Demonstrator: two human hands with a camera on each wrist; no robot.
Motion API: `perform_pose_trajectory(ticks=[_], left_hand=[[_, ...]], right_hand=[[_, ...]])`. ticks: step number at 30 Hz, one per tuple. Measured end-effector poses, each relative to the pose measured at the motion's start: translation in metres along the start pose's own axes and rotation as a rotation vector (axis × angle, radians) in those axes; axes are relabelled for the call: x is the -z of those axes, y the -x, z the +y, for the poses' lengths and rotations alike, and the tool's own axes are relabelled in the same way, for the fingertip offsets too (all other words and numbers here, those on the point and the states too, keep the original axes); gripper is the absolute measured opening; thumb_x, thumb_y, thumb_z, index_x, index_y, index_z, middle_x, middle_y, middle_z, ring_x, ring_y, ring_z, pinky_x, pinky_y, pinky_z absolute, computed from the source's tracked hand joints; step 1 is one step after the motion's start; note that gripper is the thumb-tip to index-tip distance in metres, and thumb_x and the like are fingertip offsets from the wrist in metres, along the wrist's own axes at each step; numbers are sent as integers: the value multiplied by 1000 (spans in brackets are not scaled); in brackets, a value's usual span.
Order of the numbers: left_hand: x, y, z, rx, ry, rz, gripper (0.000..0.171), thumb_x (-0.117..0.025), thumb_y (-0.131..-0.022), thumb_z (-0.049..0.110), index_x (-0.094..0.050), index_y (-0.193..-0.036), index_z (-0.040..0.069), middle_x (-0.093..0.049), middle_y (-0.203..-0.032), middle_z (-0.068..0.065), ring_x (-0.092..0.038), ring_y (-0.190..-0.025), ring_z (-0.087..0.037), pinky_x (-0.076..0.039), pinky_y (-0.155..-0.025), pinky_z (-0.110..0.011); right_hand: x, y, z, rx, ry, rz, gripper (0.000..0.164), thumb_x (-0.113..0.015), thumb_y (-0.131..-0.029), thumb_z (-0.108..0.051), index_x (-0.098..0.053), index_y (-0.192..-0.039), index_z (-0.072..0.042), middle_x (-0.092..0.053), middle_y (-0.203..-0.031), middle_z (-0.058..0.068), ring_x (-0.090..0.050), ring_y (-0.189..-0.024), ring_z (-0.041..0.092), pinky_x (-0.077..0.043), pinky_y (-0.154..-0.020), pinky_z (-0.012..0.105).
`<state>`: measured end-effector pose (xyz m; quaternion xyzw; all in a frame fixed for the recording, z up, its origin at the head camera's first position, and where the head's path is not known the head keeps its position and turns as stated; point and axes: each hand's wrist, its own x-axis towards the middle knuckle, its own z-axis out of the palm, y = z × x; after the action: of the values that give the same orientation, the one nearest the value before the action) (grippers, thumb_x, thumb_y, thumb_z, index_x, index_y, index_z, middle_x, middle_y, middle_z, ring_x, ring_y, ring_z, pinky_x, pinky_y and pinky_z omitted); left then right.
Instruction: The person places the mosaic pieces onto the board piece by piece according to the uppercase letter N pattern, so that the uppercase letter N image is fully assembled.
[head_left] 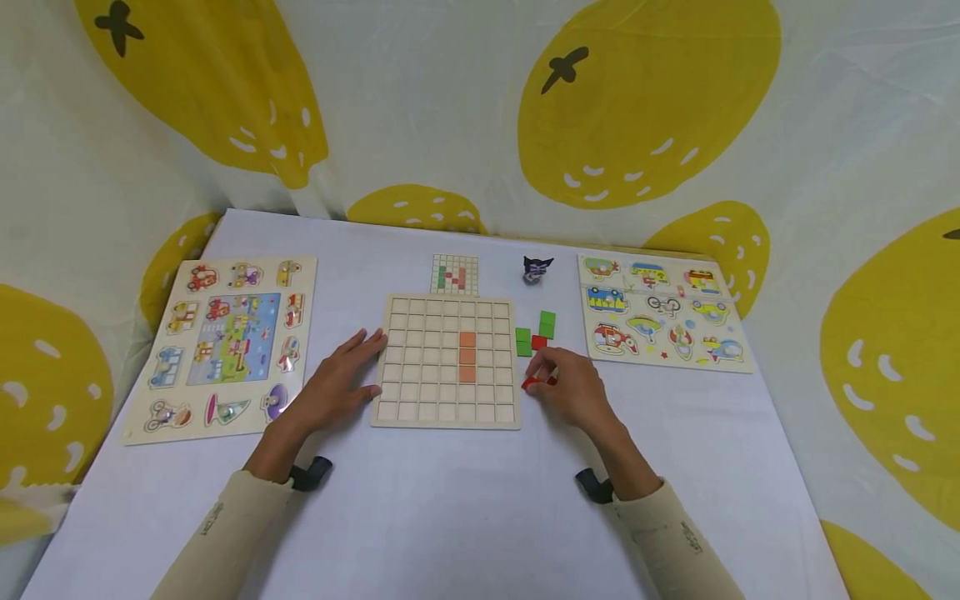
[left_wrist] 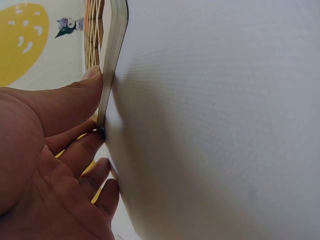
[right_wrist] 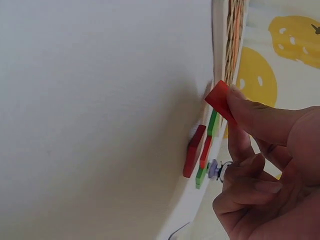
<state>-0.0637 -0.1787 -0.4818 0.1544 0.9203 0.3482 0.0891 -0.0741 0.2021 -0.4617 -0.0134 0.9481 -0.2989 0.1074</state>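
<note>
A wooden grid board (head_left: 450,421) lies in the middle of the table, with three orange tiles (head_left: 468,356) stacked in one column. My left hand (head_left: 337,379) rests at its left edge, thumb and fingertips against the side. Beyond the board's right edge, my right hand (head_left: 572,387) pinches a red square tile (right_wrist: 219,100) between thumb and fingers, raised off the table in the right wrist view. A second red tile (right_wrist: 194,151) is on the cloth close to that hand. Farther back are another red tile (head_left: 539,342) and green tiles (head_left: 547,323), (head_left: 522,342).
Behind the board lies a small pattern card (head_left: 454,262) with coloured squares. A dark-eared figurine (head_left: 536,269) stands to its right. One vehicle puzzle board (head_left: 307,279) is at the left, another picture puzzle (head_left: 675,329) at the right. A lemon-print curtain (head_left: 420,100) hangs behind the table.
</note>
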Motion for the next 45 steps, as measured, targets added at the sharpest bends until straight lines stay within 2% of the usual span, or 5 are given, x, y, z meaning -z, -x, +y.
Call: perform_pose_trajectory(ticks=[10,23,31,39,45], left_hand=[[-1,-1,-1,-3,-2,0,85,-81,-90,2,-39,-164,6,-34,-173,-14,-22,-163,-44,-25,-128,-68],[-1,-2,0,14,-6,-5,86,-81,-90,2,-38,-164,6,-33,-174,-13,-20,-164,-43,-24,-128,-68],[-1,-1,0,11,3,-6,86,-81,-90,2,-38,-165,6,-33,-174,-13,-21,-164,-43,-24,-128,-68],[-2,-2,-3,4,-23,-8,85,-80,-90,1,-38,-164,5,-34,-173,-14,-22,-163,-43,-24,-128,-67],[-2,-2,-3,13,-29,-14,85,-80,-91,3,-38,-164,6,-34,-174,-13,-21,-164,-43,-25,-128,-68]], right_hand=[[-1,9,-12,11,-103,40,20,-88,-88,-17,-72,-100,-18,-68,-90,1,-59,-83,22,-49,-70,32],[-21,14,-31,35,-156,29,18,-89,-87,-18,-72,-91,-22,-70,-82,-5,-56,-79,22,-44,-69,34],[-31,11,-42,53,-148,6,17,-88,-88,-19,-72,-86,-23,-69,-75,-7,-59,-75,17,-43,-64,32],[-37,9,-55,60,-141,-6,17,-88,-88,-19,-72,-84,-22,-70,-75,-8,-65,-79,14,-49,-71,32],[-42,7,-61,67,-100,17,19,-89,-87,-21,-71,-83,-23,-68,-73,-8,-63,-79,14,-49,-64,31]])
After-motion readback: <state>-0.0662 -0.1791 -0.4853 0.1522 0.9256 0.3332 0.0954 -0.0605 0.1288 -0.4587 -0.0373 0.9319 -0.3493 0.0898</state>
